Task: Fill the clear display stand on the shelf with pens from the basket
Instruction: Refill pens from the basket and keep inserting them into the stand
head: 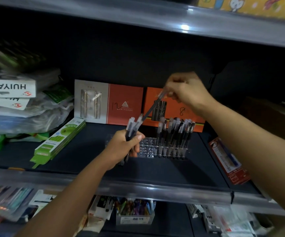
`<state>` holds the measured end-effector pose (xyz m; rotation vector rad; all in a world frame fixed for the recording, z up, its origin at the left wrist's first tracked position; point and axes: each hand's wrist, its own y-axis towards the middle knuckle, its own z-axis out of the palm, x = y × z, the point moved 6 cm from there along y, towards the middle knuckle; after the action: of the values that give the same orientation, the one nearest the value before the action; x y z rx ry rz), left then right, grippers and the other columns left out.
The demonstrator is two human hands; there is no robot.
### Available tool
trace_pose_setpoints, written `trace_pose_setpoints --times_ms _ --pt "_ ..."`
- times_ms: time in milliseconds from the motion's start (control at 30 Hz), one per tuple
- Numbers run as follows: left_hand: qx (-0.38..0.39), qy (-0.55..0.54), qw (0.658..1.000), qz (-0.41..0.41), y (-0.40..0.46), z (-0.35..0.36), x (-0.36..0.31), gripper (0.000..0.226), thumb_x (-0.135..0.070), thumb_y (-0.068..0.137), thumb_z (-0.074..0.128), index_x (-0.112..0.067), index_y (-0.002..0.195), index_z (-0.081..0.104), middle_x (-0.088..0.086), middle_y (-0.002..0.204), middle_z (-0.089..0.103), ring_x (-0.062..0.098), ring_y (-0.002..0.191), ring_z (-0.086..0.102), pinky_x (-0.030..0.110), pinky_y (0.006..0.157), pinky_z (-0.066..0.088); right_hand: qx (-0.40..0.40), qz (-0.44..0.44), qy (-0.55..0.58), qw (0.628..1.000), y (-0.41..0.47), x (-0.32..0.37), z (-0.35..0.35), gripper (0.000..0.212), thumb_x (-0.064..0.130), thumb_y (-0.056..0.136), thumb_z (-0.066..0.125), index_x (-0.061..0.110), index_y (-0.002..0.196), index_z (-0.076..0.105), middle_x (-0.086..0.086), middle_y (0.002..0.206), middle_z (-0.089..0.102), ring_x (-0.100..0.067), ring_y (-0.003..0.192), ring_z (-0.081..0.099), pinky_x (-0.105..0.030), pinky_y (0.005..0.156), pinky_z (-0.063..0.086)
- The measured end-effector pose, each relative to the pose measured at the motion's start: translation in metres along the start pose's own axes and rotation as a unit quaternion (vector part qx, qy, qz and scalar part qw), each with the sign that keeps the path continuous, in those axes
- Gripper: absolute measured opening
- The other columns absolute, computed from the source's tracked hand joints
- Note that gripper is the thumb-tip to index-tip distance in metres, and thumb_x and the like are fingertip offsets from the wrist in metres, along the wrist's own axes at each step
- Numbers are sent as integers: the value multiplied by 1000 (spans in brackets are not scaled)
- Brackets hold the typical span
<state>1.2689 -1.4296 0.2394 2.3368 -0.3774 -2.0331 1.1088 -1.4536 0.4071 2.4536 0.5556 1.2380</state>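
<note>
Clear stand (147, 147) half hidden, left hand (123, 147) gripping pens (132, 127), right hand (186, 91) pinching one pen (153, 106).

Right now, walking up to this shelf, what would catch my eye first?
Probably the two hands at the centre: the left hand grips a bundle of pens, while the right hand pinches a single pen above the clear display stand, whose right side already holds pens. Behind them, bright orange boxes stand against the dark shelf back.

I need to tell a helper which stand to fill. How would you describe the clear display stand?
On the dark middle shelf, before the orange box, sits the clear display stand. Unlike the cardboard packs nearby, it is transparent, with pens upright in it.
</note>
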Motion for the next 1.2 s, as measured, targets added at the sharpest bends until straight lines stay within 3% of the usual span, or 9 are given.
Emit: trace_pose_setpoints --times_ms 67,200,367,500,600,700,833,1067,1200 --pt "-11 -6 1000 -6 -1 -6 6 15 -16 97 52 -9 98 64 4 60 60 15 53 56 26 54 49 -17 39 16 999 5 -6 -5 9 5 81 60 3 74 65 2 59 64 -6 50 53 -20 48 41" --pt "-15 -11 1000 1 0 -11 7 16 -17 97 52 -8 100 65 4 61 60 15 54 56 26 56 50 -30 73 -8 997 9 -21 -3 11 2 79 65 9 71 63 -3 65 68 -3 50 58 -20 49 45" --pt "-7 -13 1000 6 2 -4 3 16 -17 96 52 -7 99 64 5 62 59 15 53 55 24 53 49 -25 33 -111 993 11 -29 14 9 2 74 70 10 72 66 -5 70 69 -13 61 63 -23 54 50" --pt "-3 -11 1000 7 3 -3 4 15 -16 96 52 -8 99 64 5 62 59 14 52 55 23 52 49 -16 -12 -193 981 14 -27 25 4 5 74 73 4 76 69 -8 77 71 -19 75 66 -28 67 56" --pt "0 -14 1000 7 2 -4 6 15 -16 97 51 -8 98 64 5 62 59 13 53 56 23 53 49 -6 -13 -207 978 16 -30 31 2 1 74 70 0 75 69 -11 78 70 -15 67 61 -23 58 51" --pt "0 -11 1000 9 3 -7 7 15 -17 97 51 -10 97 64 5 62 59 12 53 56 21 53 49 8 -19 -225 974 16 -34 36 1 -2 73 67 -3 74 67 -14 78 70 -22 69 64 -29 61 55" --pt "1 -13 1000 8 4 -9 8 15 -15 97 51 -8 99 64 4 62 59 13 53 56 22 52 49 6 -2 -238 971 19 -39 36 2 -4 74 65 -3 73 66 -16 76 69 -22 63 62 -31 51 54" --pt "2 -20 1000 8 7 -5 9 14 -15 96 52 -8 98 64 4 61 59 13 52 55 22 51 48 8 12 -243 970 19 -41 29 7 -3 73 68 0 66 66 -11 73 69 -17 65 62 -29 61 56" --pt "9 -17 1000 8 8 -1 9 15 -15 97 51 -9 99 65 6 62 59 12 51 55 22 52 48 10 23 -253 967 20 -46 25 6 -4 74 67 -2 69 66 -15 76 70 -25 72 68 -36 65 61"
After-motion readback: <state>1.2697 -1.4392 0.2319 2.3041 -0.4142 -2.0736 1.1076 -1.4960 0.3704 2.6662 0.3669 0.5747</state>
